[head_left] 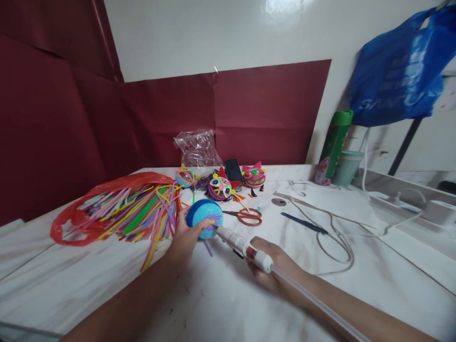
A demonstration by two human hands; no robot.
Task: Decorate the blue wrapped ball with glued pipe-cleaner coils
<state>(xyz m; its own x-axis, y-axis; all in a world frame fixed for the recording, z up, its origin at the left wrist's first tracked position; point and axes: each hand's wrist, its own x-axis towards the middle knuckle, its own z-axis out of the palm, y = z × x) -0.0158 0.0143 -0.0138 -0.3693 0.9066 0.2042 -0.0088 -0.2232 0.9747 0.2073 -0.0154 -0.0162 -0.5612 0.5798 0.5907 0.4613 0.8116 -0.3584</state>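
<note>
One blue coiled ball [204, 217] sits near the middle of your white marble-look table [107, 280], and your left hand [185, 236] cups its near-left side with fingers curled around it. Your right hand [272, 268] is closed around a white glue gun [242, 244], its tip touching the ball. Orange scissors [247, 216] lie just right; bright plastic strips [138, 211] spill from a red bag [89, 209] left. Maroon paper [71, 118] lines the far wall.

Both forearms bare; no sleeves, rings or watch visible, seemingly.
</note>
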